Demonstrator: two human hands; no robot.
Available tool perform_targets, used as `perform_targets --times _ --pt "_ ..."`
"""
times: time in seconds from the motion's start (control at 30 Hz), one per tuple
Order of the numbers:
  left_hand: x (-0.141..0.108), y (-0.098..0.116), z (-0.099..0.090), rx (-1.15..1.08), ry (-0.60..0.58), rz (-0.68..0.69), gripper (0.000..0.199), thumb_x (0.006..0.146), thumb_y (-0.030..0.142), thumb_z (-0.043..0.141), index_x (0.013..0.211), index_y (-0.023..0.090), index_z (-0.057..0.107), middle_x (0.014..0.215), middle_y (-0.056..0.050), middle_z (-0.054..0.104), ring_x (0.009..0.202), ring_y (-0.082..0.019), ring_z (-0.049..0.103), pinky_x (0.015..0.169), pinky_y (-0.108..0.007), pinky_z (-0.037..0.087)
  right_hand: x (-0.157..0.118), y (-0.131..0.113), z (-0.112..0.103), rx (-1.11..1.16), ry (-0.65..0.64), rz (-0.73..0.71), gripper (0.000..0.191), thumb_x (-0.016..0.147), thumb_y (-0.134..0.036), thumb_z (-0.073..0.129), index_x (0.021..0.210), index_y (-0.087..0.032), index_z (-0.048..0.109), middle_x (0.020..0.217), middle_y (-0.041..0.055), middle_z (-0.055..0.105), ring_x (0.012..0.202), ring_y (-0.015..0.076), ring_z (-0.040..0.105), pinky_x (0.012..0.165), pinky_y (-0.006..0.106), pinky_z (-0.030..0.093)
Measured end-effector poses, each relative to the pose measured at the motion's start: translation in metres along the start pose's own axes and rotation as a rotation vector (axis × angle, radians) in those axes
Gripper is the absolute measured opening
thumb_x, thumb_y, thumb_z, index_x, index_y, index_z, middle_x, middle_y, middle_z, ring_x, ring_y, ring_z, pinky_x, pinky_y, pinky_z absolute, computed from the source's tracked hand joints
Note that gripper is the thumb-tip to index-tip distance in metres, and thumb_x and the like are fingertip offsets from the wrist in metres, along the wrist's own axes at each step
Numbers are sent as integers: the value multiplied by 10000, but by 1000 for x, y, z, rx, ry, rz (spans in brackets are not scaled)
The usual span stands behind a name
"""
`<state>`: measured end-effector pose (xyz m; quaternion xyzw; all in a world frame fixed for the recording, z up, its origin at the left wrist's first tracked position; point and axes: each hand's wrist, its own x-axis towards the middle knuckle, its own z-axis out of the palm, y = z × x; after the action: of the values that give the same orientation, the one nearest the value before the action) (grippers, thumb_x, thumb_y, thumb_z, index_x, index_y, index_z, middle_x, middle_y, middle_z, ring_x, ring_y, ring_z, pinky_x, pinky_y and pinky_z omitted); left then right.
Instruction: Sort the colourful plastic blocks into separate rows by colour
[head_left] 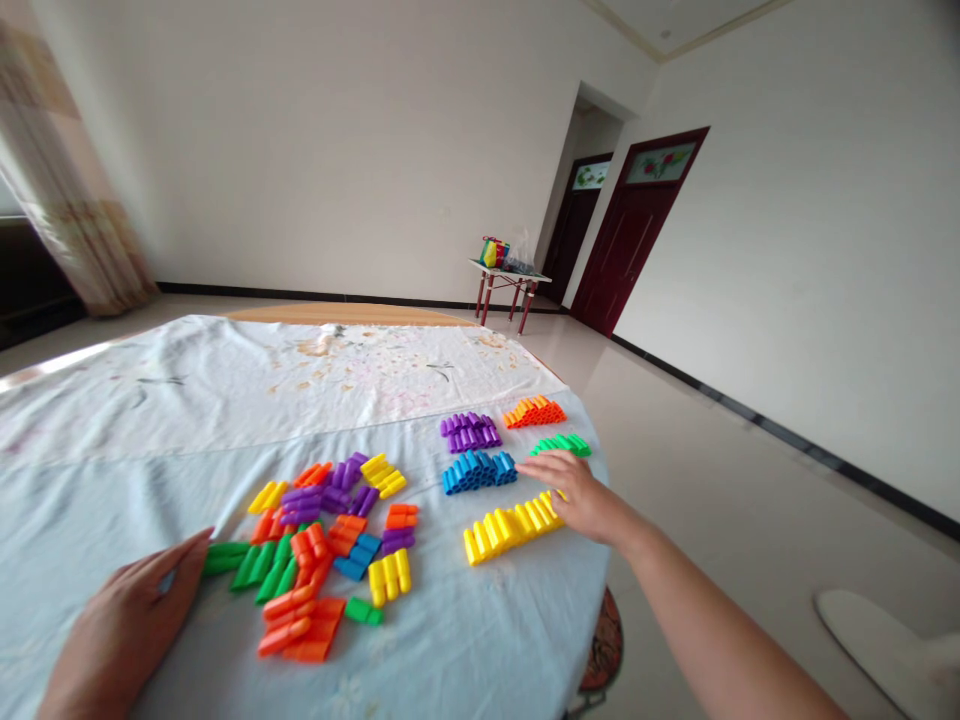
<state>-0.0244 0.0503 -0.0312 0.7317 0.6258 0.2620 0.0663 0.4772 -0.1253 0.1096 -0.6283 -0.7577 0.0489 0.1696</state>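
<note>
My left hand [139, 615] rests on the cloth at the left, its fingertips at a green piece [225, 558] beside a mixed pile of orange, purple, blue, yellow and green plastic pieces; its fingers lie together and whether they grip the piece is unclear. My right hand [574, 492] hovers at the right with fingers stretched, over the end of a yellow row [510, 530]. Its fingertips are near the blue stack [478, 471] and the green group [561, 445]. Behind these lie a purple stack [471, 432] and an orange stack [534, 411].
A pale blue cloth [442, 620] and a white floral cloth [240, 390] cover the round table. Beyond it stands a small table [517, 273] with a colourful bag [493, 252]. A white seat [877, 640] is at the lower right.
</note>
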Motion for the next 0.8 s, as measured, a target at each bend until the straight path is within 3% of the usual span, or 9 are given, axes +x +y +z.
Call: perform_targets --times 0.13,0.23,0.5,0.8 --pt "-9 35 -23 27 -25 -40 523 801 556 298 1057 262 645 1023 -25 704 988 -270 609 828 -432 508 20 -35 14 102 108 -146 571 774 -7 384 1266 -261 526 1243 36 576 1167 197 443 1019 428 344" --pt "-13 50 -32 -16 -38 -49 558 795 544 303 1057 199 654 1020 -63 703 1015 -268 597 877 -417 486 37 -63 34 213 142 -217 480 831 -49 410 1234 -266 555 1168 35 622 1111 189 484 985 399 388" --pt "-16 46 -30 -55 -7 -29 515 820 517 327 1077 207 648 1015 -41 707 1017 -225 597 901 -350 472 86 -109 80 278 71 -145 393 841 -84 472 1174 -244 607 964 35 688 930 180 553 865 315 440" --pt "-16 44 -27 -113 23 -22 501 808 547 348 1054 244 662 977 -22 719 990 -237 615 892 -365 478 131 -139 114 206 59 -132 330 847 -148 509 1120 -275 642 1006 12 688 972 189 535 881 311 396"
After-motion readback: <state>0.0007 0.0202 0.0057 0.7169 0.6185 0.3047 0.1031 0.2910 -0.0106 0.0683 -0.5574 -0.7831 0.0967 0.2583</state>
